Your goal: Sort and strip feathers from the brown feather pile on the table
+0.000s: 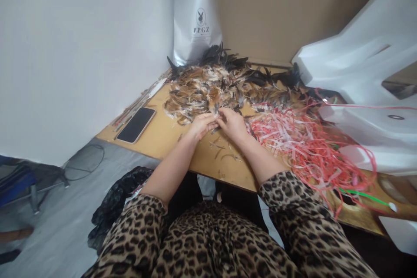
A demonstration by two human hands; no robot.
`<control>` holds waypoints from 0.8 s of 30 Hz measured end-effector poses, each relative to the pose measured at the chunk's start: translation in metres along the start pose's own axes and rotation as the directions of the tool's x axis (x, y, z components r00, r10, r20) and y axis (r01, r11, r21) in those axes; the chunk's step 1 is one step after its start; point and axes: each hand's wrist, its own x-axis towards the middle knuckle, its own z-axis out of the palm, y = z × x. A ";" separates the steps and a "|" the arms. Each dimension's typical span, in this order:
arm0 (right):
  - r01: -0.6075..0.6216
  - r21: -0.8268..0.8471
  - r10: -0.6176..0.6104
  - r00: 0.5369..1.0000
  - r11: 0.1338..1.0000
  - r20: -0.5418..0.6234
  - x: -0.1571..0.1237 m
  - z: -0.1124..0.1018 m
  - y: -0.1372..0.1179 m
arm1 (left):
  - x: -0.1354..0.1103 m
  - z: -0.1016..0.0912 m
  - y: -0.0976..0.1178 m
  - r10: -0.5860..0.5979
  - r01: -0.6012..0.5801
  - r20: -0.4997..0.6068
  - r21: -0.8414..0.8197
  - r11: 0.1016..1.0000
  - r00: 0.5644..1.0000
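Wooden table (169,139), tan top, carrying everything below. Landmark: the feather pile (211,87), a brown, black and white heap at the table's far middle.

- White foam blocks (358,65): right of the pile, large and stacked.
- Tangle of red and white strips (293,139): touching the pile's right side and spilling toward the near table edge. One green strip (365,195) lies at its outer fringe, well away from the pile.
- White bag (195,13), printed PPGZ: upright just behind the pile, against the wall corner.
- Black plastic bag (114,200): on the floor, well to the near left of the pile, below the table edge.
- Phone (136,124): flat and screen dark, left of the pile and apart from it.
- Left hand (202,125): at the pile's near edge, fingers bunched together.
- Right hand (233,124): just beside the left, fingertips meeting it, fingers likewise drawn together. Whether either hand clamps a feather is too small to tell.
- Loose feathers (224,150): a few scattered on bare wood just nearer than the pile, under the wrists.
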 end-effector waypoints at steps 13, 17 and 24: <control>-0.243 0.152 0.240 0.970 0.958 0.042 0.001 -0.010 0.015 | 0.000 -0.012 0.008 0.155 -0.154 -0.203 0.021 0.988 0.967; -0.294 0.071 0.279 0.945 0.953 0.168 0.002 -0.010 0.014 | -0.001 -0.013 0.005 0.130 -0.132 -0.214 0.005 0.991 0.968; -0.468 -0.124 0.482 0.823 0.875 0.300 0.004 -0.006 -0.002 | -0.001 -0.015 0.002 0.143 -0.147 -0.167 -0.011 0.989 0.976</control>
